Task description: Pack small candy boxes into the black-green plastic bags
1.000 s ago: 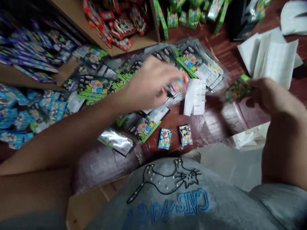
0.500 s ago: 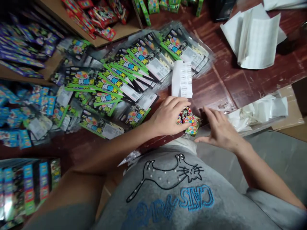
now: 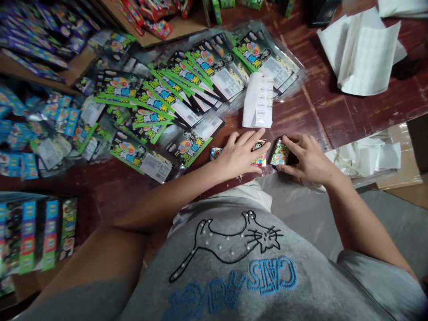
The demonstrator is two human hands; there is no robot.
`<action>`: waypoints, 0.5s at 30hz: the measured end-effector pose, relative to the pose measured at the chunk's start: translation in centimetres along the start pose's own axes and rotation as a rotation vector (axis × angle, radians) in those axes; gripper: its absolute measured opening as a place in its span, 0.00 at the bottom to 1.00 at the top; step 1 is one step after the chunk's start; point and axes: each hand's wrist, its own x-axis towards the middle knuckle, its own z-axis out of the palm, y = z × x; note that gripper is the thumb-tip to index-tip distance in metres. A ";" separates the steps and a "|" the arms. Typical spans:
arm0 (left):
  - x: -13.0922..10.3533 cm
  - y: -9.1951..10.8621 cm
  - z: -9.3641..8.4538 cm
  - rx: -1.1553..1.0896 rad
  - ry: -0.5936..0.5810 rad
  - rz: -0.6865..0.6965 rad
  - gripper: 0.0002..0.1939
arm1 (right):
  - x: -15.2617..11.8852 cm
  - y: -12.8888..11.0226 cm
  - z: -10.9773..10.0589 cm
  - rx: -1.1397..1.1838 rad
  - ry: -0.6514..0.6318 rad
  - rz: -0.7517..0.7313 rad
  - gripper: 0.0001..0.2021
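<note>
Holding one green box: right fingers

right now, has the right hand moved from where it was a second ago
Yes; judged against the paper stack, the right hand has moved leftward and nearer the person's body.

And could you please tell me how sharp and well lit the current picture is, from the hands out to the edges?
In the head view, the left hand, right hand and green box look fairly crisp; toward the head view's left edge, the purple packets smear; the head view's light is dim, though the white paper stack stands out brightly.
</note>
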 end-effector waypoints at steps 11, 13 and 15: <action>-22.4 -12.4 -7.5 -0.001 -0.138 -0.185 0.31 | 0.3 -1.0 3.2 -0.091 -0.033 -0.185 0.44; -22.6 -12.9 -7.0 -0.018 -0.169 -0.185 0.33 | 1.3 -1.6 3.4 -0.092 -0.031 -0.243 0.46; -21.7 -12.2 -6.3 0.018 -0.170 -0.192 0.34 | 2.5 -2.7 3.2 -0.105 -0.017 -0.281 0.49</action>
